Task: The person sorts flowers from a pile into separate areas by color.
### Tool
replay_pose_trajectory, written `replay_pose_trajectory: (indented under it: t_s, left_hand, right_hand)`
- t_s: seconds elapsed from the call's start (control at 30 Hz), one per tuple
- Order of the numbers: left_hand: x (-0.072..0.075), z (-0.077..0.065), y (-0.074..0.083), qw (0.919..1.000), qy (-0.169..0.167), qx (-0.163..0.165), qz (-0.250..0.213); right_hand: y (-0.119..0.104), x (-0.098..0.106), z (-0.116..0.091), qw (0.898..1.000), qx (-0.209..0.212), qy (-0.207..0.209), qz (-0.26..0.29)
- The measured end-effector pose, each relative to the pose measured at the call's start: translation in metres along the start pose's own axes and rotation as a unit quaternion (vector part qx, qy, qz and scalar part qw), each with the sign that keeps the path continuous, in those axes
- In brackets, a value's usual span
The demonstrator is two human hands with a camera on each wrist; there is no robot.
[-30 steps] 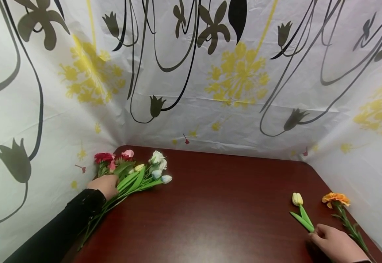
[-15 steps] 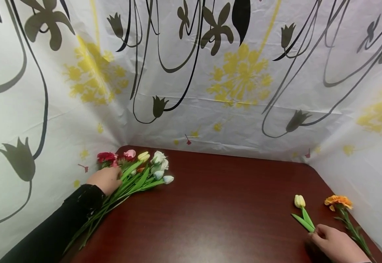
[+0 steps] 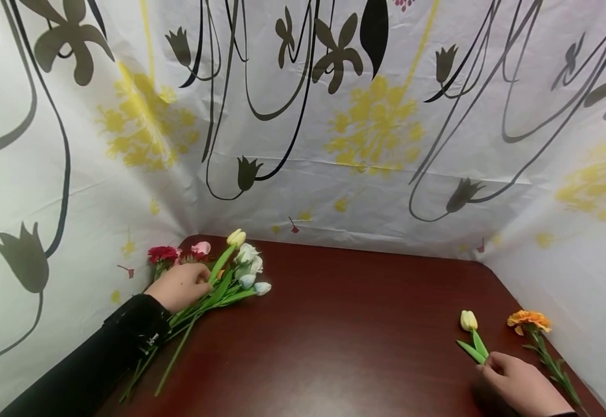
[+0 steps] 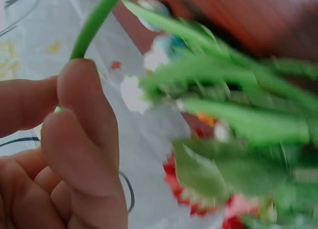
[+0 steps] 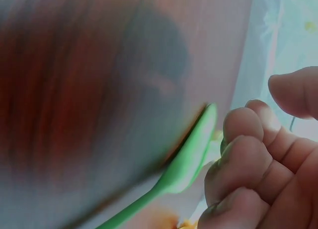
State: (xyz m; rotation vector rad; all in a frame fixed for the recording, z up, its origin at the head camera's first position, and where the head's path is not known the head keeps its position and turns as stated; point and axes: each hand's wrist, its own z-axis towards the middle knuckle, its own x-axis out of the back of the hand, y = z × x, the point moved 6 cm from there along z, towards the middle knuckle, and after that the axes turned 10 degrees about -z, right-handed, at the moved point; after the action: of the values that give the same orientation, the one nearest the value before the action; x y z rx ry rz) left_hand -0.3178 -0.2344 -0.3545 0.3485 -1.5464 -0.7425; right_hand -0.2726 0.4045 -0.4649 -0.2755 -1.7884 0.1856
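My left hand (image 3: 180,286) pinches the green stem (image 4: 94,28) of a yellow tulip (image 3: 236,238) between thumb and fingers, just above a pile of flowers. In that pile are a red carnation-like bloom (image 3: 163,254), a pink one (image 3: 201,248), white roses (image 3: 248,258) and pale blue-white tulips (image 3: 262,288). At the right, my right hand (image 3: 524,382) rests beside another yellow tulip (image 3: 468,320). In the right wrist view its thumb stands apart from loosely curled fingers (image 5: 241,162), and the tulip's green leaf (image 5: 184,164) lies outside them.
An orange ruffled flower (image 3: 529,319) with a long stem lies along the right edge of the dark red-brown table (image 3: 355,313). A white curtain (image 3: 282,197) printed with flowers surrounds the table at the back and both sides.
My left hand has moved right and drawn the yellow tulip up out of the pile, its bloom now higher and its stem swung right. The right hand stays about where it was.
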Motion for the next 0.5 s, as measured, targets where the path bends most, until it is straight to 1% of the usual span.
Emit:
replay_pose_trajectory:
  t_s: [0.1, 0.13, 0.23, 0.37, 0.5]
  left_hand:
    - [-0.01, 0.0, 0.006, 0.9978, -0.016, -0.008, -0.063]
    - [-0.014, 0.0, 0.008, 0.9959, -0.022, -0.008, -0.087]
    - [-0.026, 0.002, 0.014, 0.9895, -0.036, -0.019, -0.138]
    - [-0.048, 0.006, 0.022, 0.9809, -0.052, -0.047, -0.181]
    - [-0.069, 0.006, 0.033, 0.9707, -0.064, -0.054, -0.225]
  right_hand:
    - [-0.013, 0.004, -0.003, 1.0, 0.007, 0.005, 0.004]
    - [-0.018, 0.006, -0.004, 1.0, 0.011, 0.007, 0.006]
    - [-0.035, 0.011, -0.005, 1.0, 0.027, 0.012, 0.006]
    - [-0.057, 0.013, -0.005, 0.999, 0.049, 0.021, 0.005]
    - [-0.08, 0.009, -0.006, 0.997, 0.071, 0.016, 0.023]
